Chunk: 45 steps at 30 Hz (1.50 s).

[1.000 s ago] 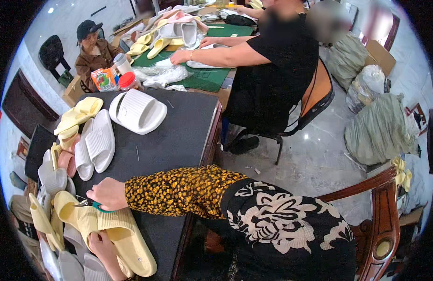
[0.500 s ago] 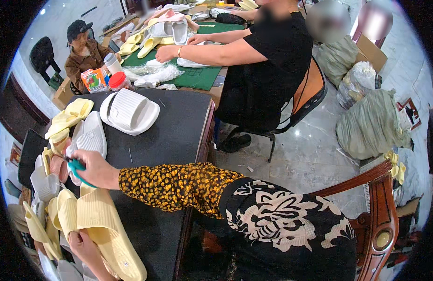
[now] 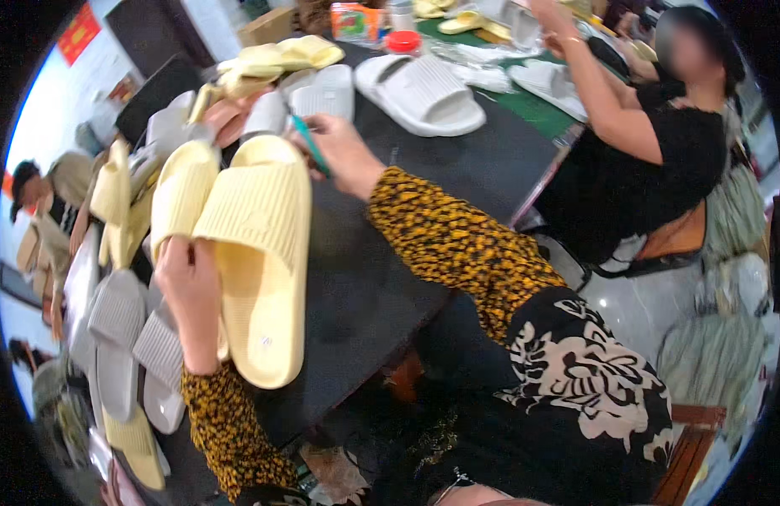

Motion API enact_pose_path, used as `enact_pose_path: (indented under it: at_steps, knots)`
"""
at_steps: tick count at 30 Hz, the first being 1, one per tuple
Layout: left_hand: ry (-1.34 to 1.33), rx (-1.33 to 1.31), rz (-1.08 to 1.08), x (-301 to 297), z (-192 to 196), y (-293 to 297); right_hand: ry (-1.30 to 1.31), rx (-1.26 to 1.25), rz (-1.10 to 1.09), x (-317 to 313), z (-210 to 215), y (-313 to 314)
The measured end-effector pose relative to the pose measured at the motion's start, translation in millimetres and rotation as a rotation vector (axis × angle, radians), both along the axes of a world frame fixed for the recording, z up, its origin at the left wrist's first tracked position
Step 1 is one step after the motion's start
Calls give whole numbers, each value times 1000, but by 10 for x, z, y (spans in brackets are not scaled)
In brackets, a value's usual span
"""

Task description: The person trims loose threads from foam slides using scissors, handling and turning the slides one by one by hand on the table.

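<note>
My left hand (image 3: 190,282) grips a pair of pale yellow slide slippers at their inner sides. The right slipper (image 3: 267,329) of the pair faces up, with ribbed strap and footbed showing; the left slipper (image 3: 185,198) lies partly behind my hand. Just beyond their toe ends, my right hand (image 3: 343,156) is closed around teal-handled scissors (image 3: 310,145). Their blades are too blurred to make out. A pair of white slides (image 3: 423,93) rests on the black table (image 3: 364,261) past my right hand.
More grey slides (image 3: 116,337) and yellow slides (image 3: 284,55) crowd the table's left and far sides. A red-lidded jar (image 3: 402,42) stands at the far edge. At a green-topped table (image 3: 533,110) on the right sits a person in black (image 3: 651,169); other people are at far left.
My view has turned left and down, so things sit further right. The yellow pair has been lifted and turned more upright. My right hand still holds the scissors, near the slippers' toes.
</note>
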State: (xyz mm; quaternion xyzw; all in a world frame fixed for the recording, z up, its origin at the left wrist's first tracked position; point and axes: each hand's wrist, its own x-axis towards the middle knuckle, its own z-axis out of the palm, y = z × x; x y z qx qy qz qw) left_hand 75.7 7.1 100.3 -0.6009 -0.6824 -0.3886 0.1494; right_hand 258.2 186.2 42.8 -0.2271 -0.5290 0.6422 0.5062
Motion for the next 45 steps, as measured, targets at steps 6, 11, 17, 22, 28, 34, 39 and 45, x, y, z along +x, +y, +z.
enact_pose_path:
  at_steps: [6, 11, 17, 22, 28, 34, 39, 45]
  knots:
    - [-49, 116, -72, -113, -22, -40, -219, -48, 139, -33, -104, -92]
    - [-498, 54, -155, 132, 32, 61, -651, 759, -247, -24, -450, 5]
    - [-426, -65, -134, 695, 452, 255, -928, 731, -31, 20, -388, -249]
    - [-237, 45, -132, 648, 389, 732, -521, 943, -62, -312, -531, -331]
    - [-53, 207, -185, 813, 277, 578, -408, 648, -52, -384, -669, 102]
    - [-335, -157, 7, 732, 543, 455, -734, 622, -104, -290, -509, -59]
    - [-346, -36, -167, 753, 592, 872, -753, 852, -32, -508, -623, -245]
    - [91, 0, -222, 1152, 312, 2090, -670, 1197, -278, -350, -882, -130]
